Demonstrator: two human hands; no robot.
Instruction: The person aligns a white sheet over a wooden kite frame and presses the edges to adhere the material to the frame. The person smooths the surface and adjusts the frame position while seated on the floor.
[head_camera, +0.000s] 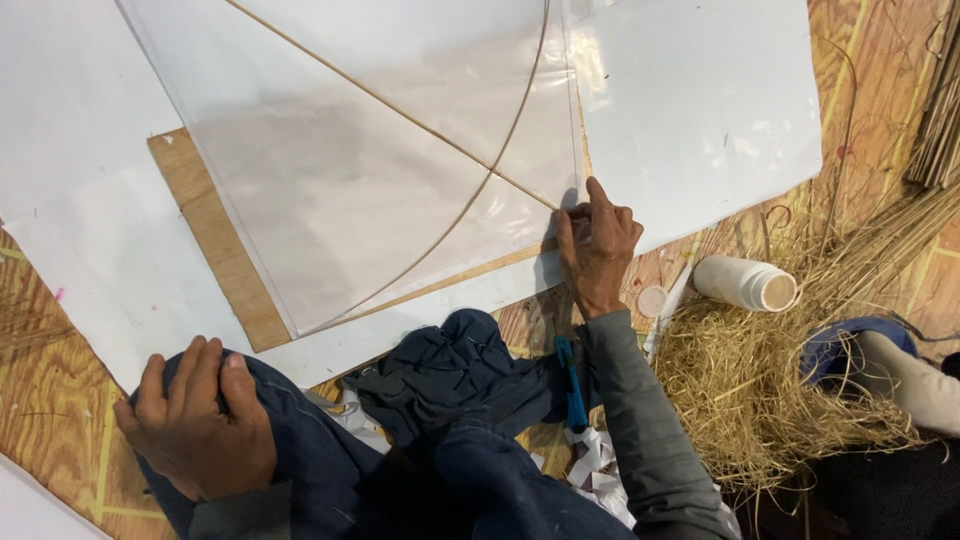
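Knee-level at the lower left, the left hand (195, 420) rests flat on a dark blue trouser leg (320, 460), its grip loose around the cloth and holding no object. Beyond it lie large white paper sheets (90, 200) on the patterned wooden floor (60, 420), with a strip of thin brown plywood board (215, 240) showing between them. Across the board sits a clear plastic kite sheet (370, 180) carrying a straight thin bamboo stick (400, 110) and a curved one (470, 200). The right hand (597, 250) presses its fingertips on the sheet's lower right edge, where the sticks cross, grip closed down flat rather than pinching. Further right, a white plastic bottle (745, 283) lies on its side beside a pile of dry straw (760, 390).
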